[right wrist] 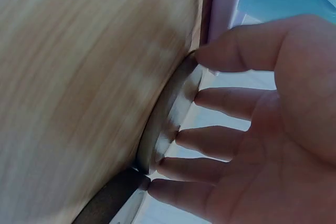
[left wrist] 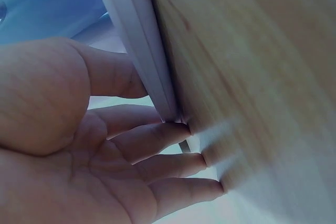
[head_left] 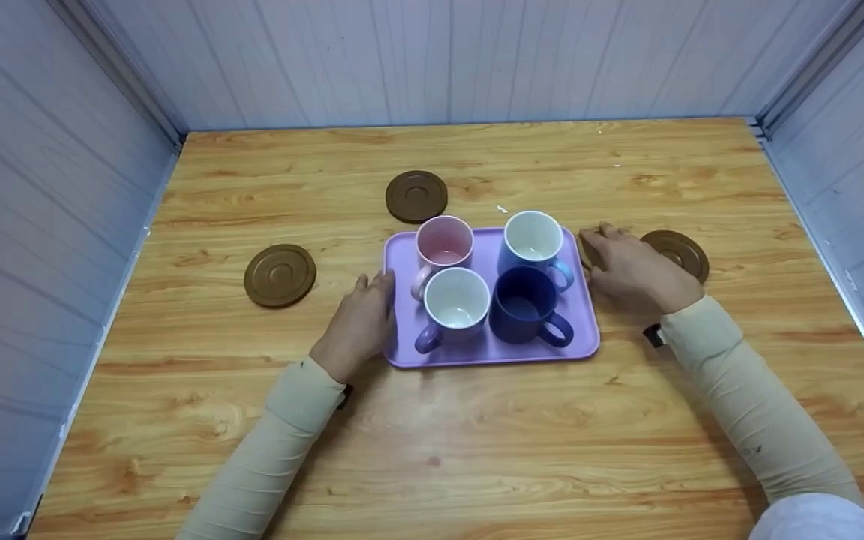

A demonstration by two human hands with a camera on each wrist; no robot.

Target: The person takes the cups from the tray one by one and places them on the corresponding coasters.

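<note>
A purple tray holds a pink mug, a light-blue mug, a dark-blue mug and a mug with white inside and purple handle. Along the tray's left side lies my left hand; in the left wrist view its thumb touches the tray edge and its extended fingertips rest on the table. Beside the tray's right edge, my right hand lays nearly straight fingers on a brown round coaster, mostly hidden under it in the head view. The thumb tip is at this coaster's edge.
Another brown coaster lies just right of my right hand, close against the touched one. One coaster sits behind the tray and one to its left. Pale panel walls enclose the wooden table at back and sides.
</note>
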